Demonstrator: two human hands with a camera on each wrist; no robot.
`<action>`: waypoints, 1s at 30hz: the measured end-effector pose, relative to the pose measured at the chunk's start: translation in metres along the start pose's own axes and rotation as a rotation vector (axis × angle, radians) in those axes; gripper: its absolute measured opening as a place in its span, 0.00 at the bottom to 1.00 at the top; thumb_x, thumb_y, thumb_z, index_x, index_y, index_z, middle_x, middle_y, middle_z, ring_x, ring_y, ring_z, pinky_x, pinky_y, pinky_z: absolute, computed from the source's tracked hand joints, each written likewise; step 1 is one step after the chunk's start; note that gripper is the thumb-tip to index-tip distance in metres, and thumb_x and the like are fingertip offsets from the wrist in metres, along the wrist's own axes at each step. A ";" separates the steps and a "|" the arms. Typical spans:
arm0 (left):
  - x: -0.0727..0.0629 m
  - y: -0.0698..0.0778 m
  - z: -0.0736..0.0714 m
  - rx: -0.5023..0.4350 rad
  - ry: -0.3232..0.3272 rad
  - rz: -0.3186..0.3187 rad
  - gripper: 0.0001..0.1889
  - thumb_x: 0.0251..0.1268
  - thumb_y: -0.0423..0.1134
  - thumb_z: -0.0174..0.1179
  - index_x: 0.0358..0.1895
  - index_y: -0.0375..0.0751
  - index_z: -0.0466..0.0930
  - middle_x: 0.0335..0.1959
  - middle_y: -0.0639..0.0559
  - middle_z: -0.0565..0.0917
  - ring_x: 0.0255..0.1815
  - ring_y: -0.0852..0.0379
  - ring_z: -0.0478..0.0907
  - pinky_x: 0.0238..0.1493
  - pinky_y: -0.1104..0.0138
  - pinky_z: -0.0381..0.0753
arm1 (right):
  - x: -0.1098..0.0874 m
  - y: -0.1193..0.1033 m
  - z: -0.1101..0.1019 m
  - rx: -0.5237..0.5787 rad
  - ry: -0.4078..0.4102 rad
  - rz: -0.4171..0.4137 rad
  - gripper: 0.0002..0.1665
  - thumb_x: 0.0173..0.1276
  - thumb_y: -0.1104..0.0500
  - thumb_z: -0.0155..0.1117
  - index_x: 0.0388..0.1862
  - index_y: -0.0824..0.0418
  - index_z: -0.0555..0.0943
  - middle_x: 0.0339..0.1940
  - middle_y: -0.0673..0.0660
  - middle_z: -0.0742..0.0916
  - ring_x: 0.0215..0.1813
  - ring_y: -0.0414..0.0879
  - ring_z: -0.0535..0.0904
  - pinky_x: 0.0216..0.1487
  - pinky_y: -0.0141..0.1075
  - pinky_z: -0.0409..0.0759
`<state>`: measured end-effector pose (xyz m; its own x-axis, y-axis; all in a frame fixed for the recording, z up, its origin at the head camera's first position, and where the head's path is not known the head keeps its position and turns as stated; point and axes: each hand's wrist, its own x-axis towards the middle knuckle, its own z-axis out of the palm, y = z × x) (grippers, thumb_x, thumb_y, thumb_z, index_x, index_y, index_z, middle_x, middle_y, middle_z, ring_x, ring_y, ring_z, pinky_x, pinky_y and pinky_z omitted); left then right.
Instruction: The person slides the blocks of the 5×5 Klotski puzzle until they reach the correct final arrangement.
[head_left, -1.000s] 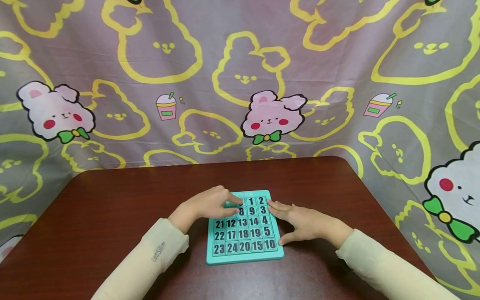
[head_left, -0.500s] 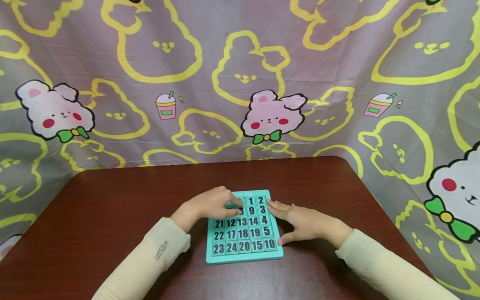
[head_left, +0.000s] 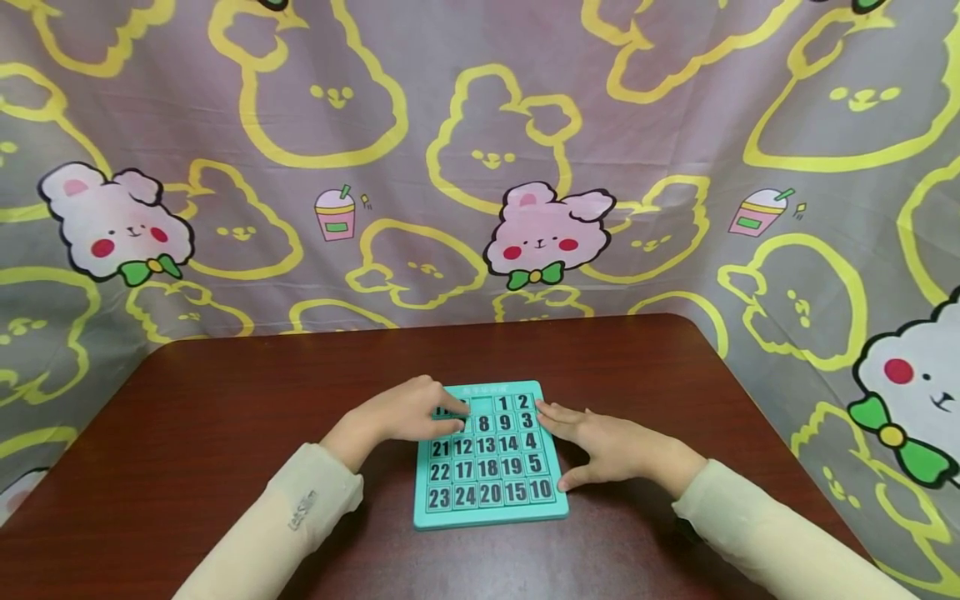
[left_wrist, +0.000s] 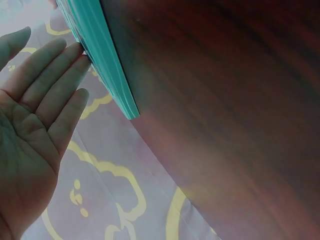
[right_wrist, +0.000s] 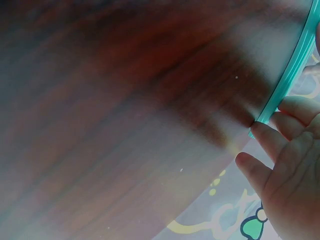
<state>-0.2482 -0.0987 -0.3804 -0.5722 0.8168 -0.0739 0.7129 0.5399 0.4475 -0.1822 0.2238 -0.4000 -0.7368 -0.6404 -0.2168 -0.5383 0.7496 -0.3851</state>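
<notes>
A turquoise number slide puzzle [head_left: 491, 521] lies flat on the table in the head view, its tiles bearing black numbers. One bare slot [head_left: 480, 406] shows in the top row, left of the 1 tile [head_left: 502, 403]. My left hand [head_left: 408, 410] reaches over the upper left corner, index finger and thumb on the tiles there, partly hiding their numbers. In the left wrist view its fingers [left_wrist: 55, 82] look straight. My right hand [head_left: 611, 443] rests against the puzzle's right edge, fingertips near the 2 tile and thumb by the lower right. The right wrist view shows its fingers [right_wrist: 270, 141] extended along the turquoise rim [right_wrist: 287, 75].
The dark red-brown wooden table [head_left: 247, 408] has rounded far corners. Behind it and along the sides hangs a patterned curtain [head_left: 420, 108] with cartoon bears and rabbits.
My left hand has moved slightly left, and a top-row tile has slid left with it. The bare slot now shows in the middle of that row. My right hand has stayed put.
</notes>
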 end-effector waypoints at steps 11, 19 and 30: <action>0.000 0.000 -0.003 0.002 0.015 -0.013 0.17 0.70 0.44 0.59 0.57 0.42 0.85 0.08 0.60 0.73 0.09 0.67 0.47 0.19 0.73 0.57 | 0.001 -0.001 0.001 0.004 -0.002 0.015 0.59 0.57 0.32 0.69 0.80 0.57 0.57 0.83 0.53 0.55 0.82 0.53 0.52 0.75 0.60 0.58; 0.017 0.012 -0.004 0.013 0.002 0.027 0.17 0.70 0.44 0.60 0.56 0.42 0.85 0.13 0.57 0.78 0.08 0.66 0.49 0.19 0.72 0.58 | 0.001 0.000 0.002 0.010 -0.006 0.022 0.60 0.56 0.30 0.68 0.80 0.56 0.57 0.83 0.52 0.56 0.82 0.52 0.52 0.76 0.59 0.58; 0.042 0.029 -0.004 0.077 -0.065 0.036 0.19 0.71 0.46 0.59 0.59 0.44 0.83 0.22 0.50 0.86 0.07 0.66 0.54 0.22 0.72 0.65 | 0.001 0.000 0.000 0.026 -0.008 0.017 0.60 0.57 0.31 0.67 0.80 0.57 0.57 0.83 0.53 0.56 0.82 0.53 0.52 0.75 0.61 0.58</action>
<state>-0.2533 -0.0498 -0.3675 -0.5199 0.8461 -0.1176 0.7631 0.5219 0.3811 -0.1827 0.2234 -0.4002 -0.7423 -0.6290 -0.2310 -0.5149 0.7560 -0.4040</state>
